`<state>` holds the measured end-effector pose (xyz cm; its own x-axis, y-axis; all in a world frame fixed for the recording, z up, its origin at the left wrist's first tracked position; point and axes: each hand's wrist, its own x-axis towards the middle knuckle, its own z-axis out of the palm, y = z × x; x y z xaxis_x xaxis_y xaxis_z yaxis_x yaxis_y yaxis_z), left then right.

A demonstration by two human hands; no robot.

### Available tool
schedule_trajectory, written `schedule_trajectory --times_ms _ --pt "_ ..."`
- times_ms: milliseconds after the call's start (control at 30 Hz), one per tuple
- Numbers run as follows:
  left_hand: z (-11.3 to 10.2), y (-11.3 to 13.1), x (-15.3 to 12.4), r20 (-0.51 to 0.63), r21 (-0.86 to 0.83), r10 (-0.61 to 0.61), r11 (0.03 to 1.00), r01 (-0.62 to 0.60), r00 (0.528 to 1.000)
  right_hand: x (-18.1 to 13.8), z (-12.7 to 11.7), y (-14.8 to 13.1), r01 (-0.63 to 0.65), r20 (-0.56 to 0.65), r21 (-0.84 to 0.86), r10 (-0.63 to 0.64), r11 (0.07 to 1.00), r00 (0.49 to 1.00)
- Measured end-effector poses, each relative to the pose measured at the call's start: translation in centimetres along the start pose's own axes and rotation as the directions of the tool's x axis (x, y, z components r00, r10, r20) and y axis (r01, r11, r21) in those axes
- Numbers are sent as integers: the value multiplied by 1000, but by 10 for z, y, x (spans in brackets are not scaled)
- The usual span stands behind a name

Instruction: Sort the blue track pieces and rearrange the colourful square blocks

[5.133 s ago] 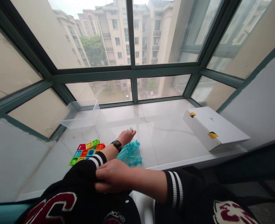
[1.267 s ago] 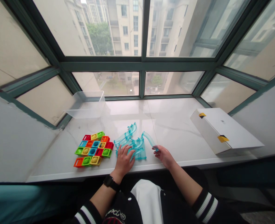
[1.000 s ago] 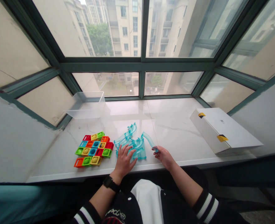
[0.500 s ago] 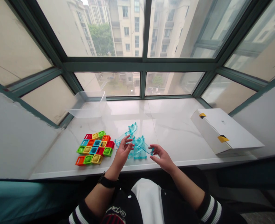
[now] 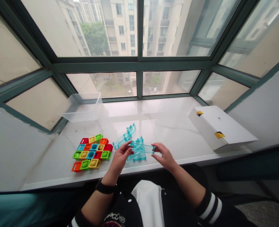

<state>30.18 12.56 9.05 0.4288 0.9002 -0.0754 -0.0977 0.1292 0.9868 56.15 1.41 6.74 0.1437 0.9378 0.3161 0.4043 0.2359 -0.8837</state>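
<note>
Between my two hands I hold a clear blue plastic track piece (image 5: 144, 148), long and straight, one end in each hand. My left hand (image 5: 120, 155) is closed on its left end, and my right hand (image 5: 161, 154) pinches its right end between thumb and fingers. Right behind and below it lies a pile of other clear blue track pieces (image 5: 139, 156), partly hidden by the held one. A curved blue track piece (image 5: 131, 129) lies farther back. Left of my left hand sit several coloured square blocks (image 5: 91, 154) in rows, red, orange, yellow, green and blue.
A clear plastic bin (image 5: 82, 108) stands at the back left of the white marble sill (image 5: 174, 126). On the right is a white box (image 5: 222, 126) with yellow-and-black tabs. Windows with green frames (image 5: 130, 67) surround the sill, whose front edge runs close to my body.
The held track piece has turned from slanted and edge-on to nearly level, showing its broad side. Both hands still hold its ends. The whole view has shifted slightly.
</note>
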Motion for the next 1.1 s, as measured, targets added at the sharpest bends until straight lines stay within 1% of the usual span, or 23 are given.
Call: schedule_trajectory --times_ms 133,200,300,400,467,533,600,667,767,833,900,1000,1100 --pt "-6 2 -1 40 214 61 974 -68 997 -1 -7 4 -2 12 -34 3 999 1000" --pt "-11 2 -1 45 267 79 960 -88 996 -1 -14 8 -19 -20 -87 17 996 1000" --pt "-23 -2 -2 7 320 118 941 -114 993 -1 -31 23 -88 -123 -179 66 980 990" --pt "-39 -10 -4 -55 468 204 870 -155 977 -1 -55 50 -178 -271 -264 105 948 957" --pt "-50 -19 -7 -60 593 290 780 -200 955 -2 -74 74 -264 -388 -300 136 917 912" --pt "-59 -30 -9 -15 687 397 671 -279 918 -2 -92 99 -369 -524 -299 171 880 834" --pt "-64 -43 -12 36 746 491 566 -350 871 -1 -108 122 -465 -633 -306 188 831 751" --pt "-66 -57 -13 63 788 551 484 -381 832 2 -120 141 -538 -690 -324 195 778 697" --pt "-67 -75 -13 75 825 593 414 -384 802 8 -130 160 -614 -731 -353 202 706 652" --pt "-67 -84 -12 69 842 608 390 -373 791 11 -131 166 -654 -743 -378 207 656 637" --pt "-68 -91 -11 54 855 614 379 -354 788 13 -129 169 -685 -745 -413 210 600 633" --pt "-69 -96 -11 38 863 612 379 -335 790 12 -124 171 -704 -737 -470 202 533 645" --pt "-70 -97 -11 38 865 606 378 -330 794 9 -122 170 -699 -727 -501 189 511 660"
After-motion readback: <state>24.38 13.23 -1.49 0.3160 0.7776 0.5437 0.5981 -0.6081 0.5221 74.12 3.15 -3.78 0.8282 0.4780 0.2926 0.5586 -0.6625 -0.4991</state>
